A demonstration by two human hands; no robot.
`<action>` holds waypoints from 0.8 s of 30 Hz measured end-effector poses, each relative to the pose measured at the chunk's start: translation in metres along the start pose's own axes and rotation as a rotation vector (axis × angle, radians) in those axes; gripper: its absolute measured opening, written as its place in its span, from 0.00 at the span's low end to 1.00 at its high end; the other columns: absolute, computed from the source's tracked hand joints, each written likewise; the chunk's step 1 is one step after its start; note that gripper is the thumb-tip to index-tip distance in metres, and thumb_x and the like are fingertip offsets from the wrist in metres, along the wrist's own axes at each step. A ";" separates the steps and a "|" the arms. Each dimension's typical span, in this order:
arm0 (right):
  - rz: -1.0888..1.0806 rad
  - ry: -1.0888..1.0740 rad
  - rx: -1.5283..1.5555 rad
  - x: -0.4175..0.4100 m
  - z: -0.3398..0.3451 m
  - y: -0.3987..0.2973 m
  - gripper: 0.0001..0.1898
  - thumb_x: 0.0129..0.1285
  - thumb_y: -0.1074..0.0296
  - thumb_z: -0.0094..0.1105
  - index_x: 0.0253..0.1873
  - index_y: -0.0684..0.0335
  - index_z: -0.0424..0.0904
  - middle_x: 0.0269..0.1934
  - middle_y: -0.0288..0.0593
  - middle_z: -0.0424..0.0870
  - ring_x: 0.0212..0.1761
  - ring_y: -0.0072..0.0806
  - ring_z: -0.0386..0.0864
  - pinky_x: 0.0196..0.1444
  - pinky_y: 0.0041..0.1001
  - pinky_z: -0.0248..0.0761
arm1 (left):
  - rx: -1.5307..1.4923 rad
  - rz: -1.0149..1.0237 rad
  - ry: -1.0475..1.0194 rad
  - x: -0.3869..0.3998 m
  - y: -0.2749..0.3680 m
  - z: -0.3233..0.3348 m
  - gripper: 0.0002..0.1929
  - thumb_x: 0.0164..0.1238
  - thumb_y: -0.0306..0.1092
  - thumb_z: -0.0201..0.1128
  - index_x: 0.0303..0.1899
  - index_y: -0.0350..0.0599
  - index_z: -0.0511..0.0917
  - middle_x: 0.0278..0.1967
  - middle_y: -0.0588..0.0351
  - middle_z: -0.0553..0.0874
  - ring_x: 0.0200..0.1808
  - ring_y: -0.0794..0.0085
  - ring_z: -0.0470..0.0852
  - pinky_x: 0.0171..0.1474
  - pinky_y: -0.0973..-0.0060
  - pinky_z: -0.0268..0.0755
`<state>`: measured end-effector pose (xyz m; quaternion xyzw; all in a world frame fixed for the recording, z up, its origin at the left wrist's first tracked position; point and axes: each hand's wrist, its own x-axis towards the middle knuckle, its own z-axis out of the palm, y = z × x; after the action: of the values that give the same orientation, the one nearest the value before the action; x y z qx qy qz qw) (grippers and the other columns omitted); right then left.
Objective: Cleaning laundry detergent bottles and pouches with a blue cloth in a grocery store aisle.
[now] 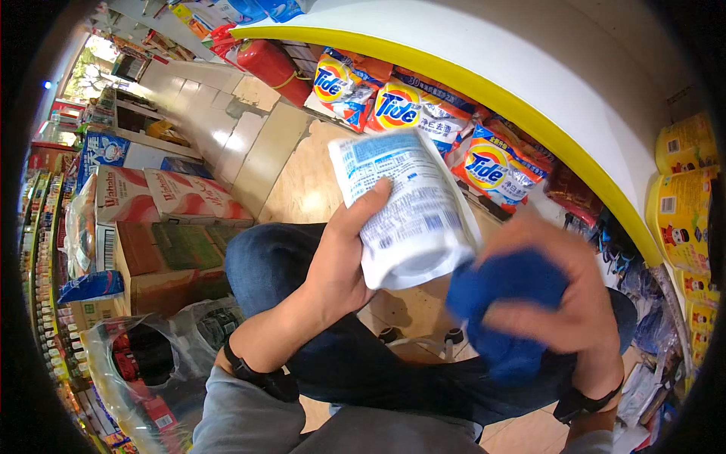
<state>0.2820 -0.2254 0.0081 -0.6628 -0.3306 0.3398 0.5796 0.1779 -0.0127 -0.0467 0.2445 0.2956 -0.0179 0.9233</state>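
My left hand [346, 249] grips a white plastic refill pouch [405, 210] by its left edge, thumb across the front. Blue panels and dense small print cover the side facing me, and the rounded base points toward my lap. In my right hand [573, 278], blurred by motion, is a bunched blue cloth [510, 306]. The cloth is close to the pouch's lower right corner; whether they touch is unclear. Both hands are above my knees, in front of a low shelf.
Tide detergent bags [397, 108] line the bottom shelf beneath a yellow shelf edge [454, 68]. A red fire extinguisher [272, 68] stands at its far end. Cardboard cartons [176, 196] and a plastic-wrapped bundle [153, 363] are at my left. Yellow packs [680, 221] fill the right side.
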 end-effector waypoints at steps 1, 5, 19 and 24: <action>0.288 0.191 0.265 -0.002 0.005 -0.009 0.26 0.50 0.67 0.73 0.55 0.67 0.78 0.48 0.47 0.85 0.47 0.35 0.85 0.55 0.29 0.76 | 0.001 0.003 0.004 0.001 0.001 -0.003 0.22 0.76 0.37 0.57 0.65 0.37 0.67 0.55 0.44 0.83 0.54 0.58 0.86 0.58 0.62 0.80; 0.204 0.416 0.446 -0.002 0.011 -0.009 0.34 0.52 0.56 0.64 0.61 0.70 0.70 0.51 0.50 0.80 0.53 0.36 0.83 0.60 0.34 0.75 | -0.121 -0.095 0.045 0.006 0.000 -0.011 0.23 0.77 0.40 0.54 0.66 0.38 0.66 0.58 0.44 0.82 0.56 0.57 0.85 0.61 0.62 0.79; -0.614 0.055 -0.800 0.003 0.050 0.038 0.22 0.42 0.69 0.71 0.46 0.62 0.80 0.47 0.44 0.78 0.41 0.40 0.80 0.41 0.34 0.78 | 0.026 -0.008 0.092 0.014 -0.019 -0.015 0.22 0.78 0.42 0.51 0.63 0.36 0.71 0.55 0.40 0.84 0.54 0.53 0.85 0.61 0.58 0.77; -0.325 -0.146 -0.540 0.001 0.015 0.026 0.21 0.44 0.73 0.73 0.47 0.63 0.80 0.47 0.47 0.81 0.46 0.40 0.82 0.46 0.32 0.76 | -0.067 0.011 0.054 0.011 -0.010 -0.013 0.23 0.78 0.41 0.52 0.65 0.35 0.69 0.57 0.40 0.83 0.55 0.52 0.85 0.63 0.55 0.76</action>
<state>0.2715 -0.2197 -0.0195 -0.7051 -0.5511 0.1896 0.4040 0.1776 -0.0142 -0.0665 0.2157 0.3196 0.0039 0.9227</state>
